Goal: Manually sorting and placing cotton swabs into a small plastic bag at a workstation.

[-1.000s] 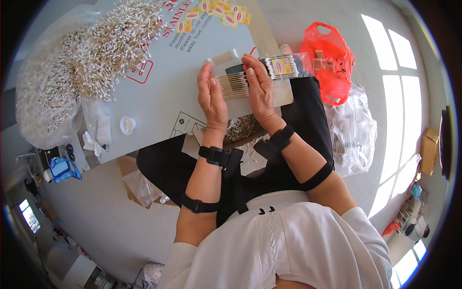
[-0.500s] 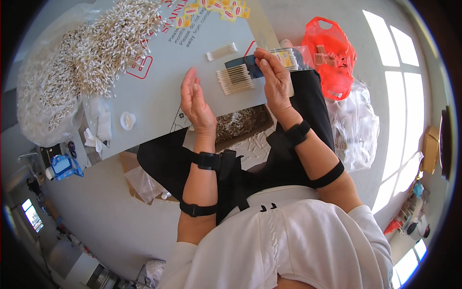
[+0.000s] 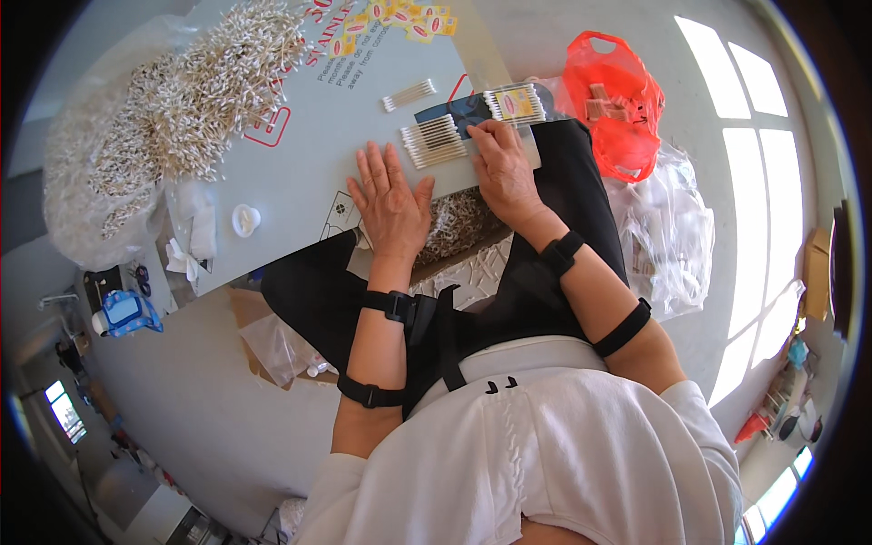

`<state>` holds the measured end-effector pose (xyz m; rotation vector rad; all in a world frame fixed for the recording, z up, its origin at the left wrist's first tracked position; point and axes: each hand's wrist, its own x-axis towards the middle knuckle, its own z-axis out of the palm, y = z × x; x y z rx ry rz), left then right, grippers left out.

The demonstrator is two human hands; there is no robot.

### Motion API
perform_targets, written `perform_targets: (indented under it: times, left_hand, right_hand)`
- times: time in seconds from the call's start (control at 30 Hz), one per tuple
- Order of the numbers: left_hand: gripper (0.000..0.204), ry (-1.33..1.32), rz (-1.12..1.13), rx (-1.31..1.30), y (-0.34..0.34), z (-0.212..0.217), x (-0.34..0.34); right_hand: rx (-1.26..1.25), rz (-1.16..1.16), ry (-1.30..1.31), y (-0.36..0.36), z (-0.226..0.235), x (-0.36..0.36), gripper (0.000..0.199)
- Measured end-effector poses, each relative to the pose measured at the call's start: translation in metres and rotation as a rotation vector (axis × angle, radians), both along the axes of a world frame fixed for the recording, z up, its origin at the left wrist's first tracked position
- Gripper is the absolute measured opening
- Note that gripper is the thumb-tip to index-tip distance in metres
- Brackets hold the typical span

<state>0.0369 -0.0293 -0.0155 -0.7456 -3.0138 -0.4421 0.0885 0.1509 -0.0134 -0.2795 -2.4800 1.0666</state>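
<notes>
My left hand (image 3: pixel 392 207) lies palm down on the grey tabletop, fingers spread, left of a neat row of cotton swabs (image 3: pixel 432 143). Close to that row's right end is my right hand (image 3: pixel 505 174), its fingers curled and the thumb near the index finger; anything between the fingertips is hidden. A dark blue sheet (image 3: pixel 463 111) lies partly behind the row. Beyond my right hand, another set of swabs with a yellow card (image 3: pixel 515 102) on it rests at the table's right edge. Farther away sits a smaller bunch of swabs (image 3: pixel 409 94).
A big heap of loose swabs (image 3: pixel 213 100) spills from a clear bag at far left. Yellow cards (image 3: pixel 400 16) lie at the back. A small white dish (image 3: pixel 245 220) stands left. Below the table edge is a box of swabs (image 3: pixel 451 232). A red bag (image 3: pixel 613 100) hangs right.
My left hand has come down from upright to flat on the table. My right hand has dropped lower and left, its fingers now curled. The yellow card on the swabs is now more exposed.
</notes>
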Motion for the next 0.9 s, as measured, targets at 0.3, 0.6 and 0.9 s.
perform_targets:
  times: [0.3, 0.6, 0.9]
  left_hand:
    - [0.075, -0.027, -0.003, -0.036, 0.006, -0.001, 0.002]
    - [0.068, 0.06, -0.003, 0.013, 0.01, 0.0, 0.001]
    - [0.014, 0.158, -0.229, 0.306, 0.038, 0.029, -0.046]
  right_hand:
    - [0.159, 0.01, -0.018, -0.005, 0.001, -0.003, 0.037]
    - [0.045, -0.034, 0.077, -0.003, -0.005, -0.004, 0.034]
    - [-0.299, -0.13, 0.068, 0.0, -0.001, -0.002, 0.011]
